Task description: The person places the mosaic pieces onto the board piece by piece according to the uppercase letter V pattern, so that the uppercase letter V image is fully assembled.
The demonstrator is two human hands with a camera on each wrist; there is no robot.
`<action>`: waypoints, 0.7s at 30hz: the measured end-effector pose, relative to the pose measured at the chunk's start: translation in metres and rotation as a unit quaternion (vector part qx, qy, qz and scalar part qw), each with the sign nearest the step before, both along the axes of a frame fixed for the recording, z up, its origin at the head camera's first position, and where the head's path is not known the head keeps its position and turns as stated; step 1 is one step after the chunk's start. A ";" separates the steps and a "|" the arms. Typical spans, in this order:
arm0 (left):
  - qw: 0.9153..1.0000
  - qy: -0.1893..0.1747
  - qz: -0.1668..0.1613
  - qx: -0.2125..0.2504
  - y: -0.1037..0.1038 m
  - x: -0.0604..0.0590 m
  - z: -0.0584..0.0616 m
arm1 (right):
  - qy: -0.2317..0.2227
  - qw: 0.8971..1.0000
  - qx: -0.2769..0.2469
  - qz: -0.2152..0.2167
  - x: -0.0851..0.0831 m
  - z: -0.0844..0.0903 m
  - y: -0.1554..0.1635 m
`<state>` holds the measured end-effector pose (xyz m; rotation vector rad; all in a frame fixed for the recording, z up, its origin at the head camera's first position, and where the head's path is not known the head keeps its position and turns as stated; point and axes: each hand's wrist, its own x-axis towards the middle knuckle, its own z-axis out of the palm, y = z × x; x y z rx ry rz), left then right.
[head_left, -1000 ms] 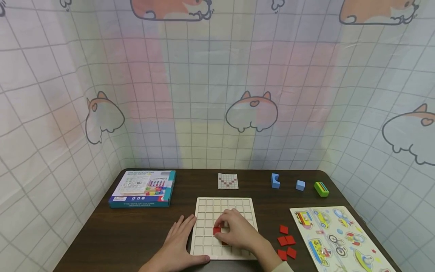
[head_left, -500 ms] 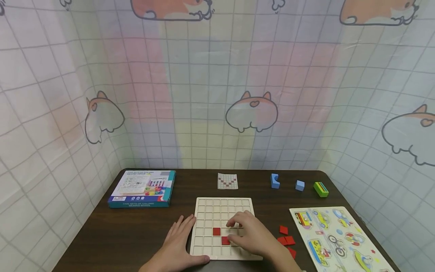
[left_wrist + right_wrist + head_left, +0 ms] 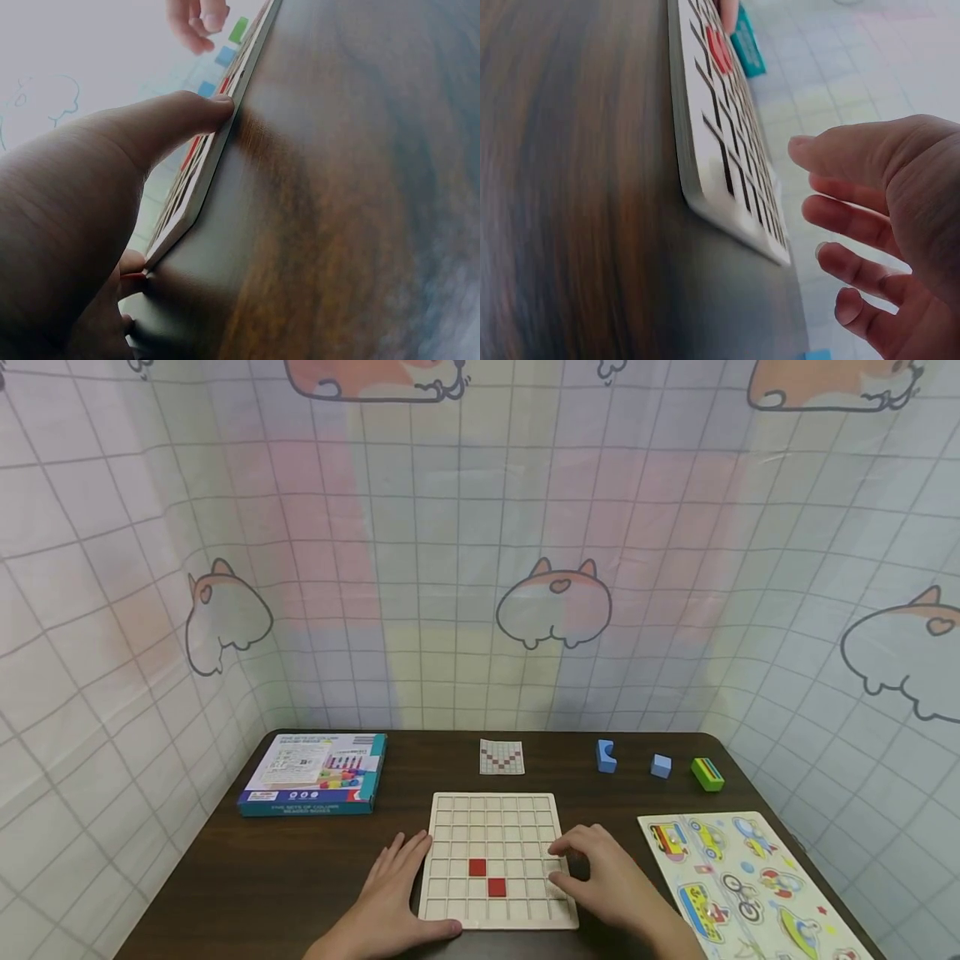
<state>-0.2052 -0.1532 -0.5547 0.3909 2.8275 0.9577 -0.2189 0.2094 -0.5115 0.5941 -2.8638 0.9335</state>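
vehicle puzzle (image 3: 738,881) cut off, box (image 3: 315,774) print illegible

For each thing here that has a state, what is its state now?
Grid board: flat on the table, two red tiles seated, other cells empty.
Left hand: open, thumb pressing the board's edge.
Right hand: open, above the board's right edge, holding nothing.
Blue box: closed, lying flat.

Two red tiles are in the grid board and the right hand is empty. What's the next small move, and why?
Probably carry the right hand rightward off the grid board to fetch another tile: it hovers open at the board's right edge holding nothing, only two red tiles are seated, and the left hand steadies the board's left edge.
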 end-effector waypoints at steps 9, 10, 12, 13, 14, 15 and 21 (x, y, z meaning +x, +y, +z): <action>1.000 0.001 0.005 -0.008 0.001 -0.001 -0.001 | -0.005 0.997 0.020 -0.073 0.000 -0.003 0.033; 1.000 0.002 0.005 -0.008 0.001 -0.001 -0.001 | -0.006 0.996 0.021 -0.083 0.001 -0.002 0.036; 1.000 0.003 0.005 -0.009 0.001 -0.001 0.000 | -0.005 0.995 0.022 -0.096 0.001 -0.001 0.043; 1.000 0.004 0.005 -0.010 0.001 -0.001 0.000 | -0.004 0.995 0.024 -0.101 0.002 0.000 0.047; 1.000 0.004 0.005 -0.011 0.001 -0.001 0.000 | -0.001 0.994 0.025 -0.107 0.002 -0.001 0.050; 1.000 0.004 0.004 -0.012 0.001 0.000 0.000 | 0.001 0.993 0.026 -0.112 0.002 -0.001 0.054; 1.000 0.002 0.004 -0.010 0.001 0.002 0.001 | -0.004 0.990 0.037 -0.136 0.000 -0.004 0.069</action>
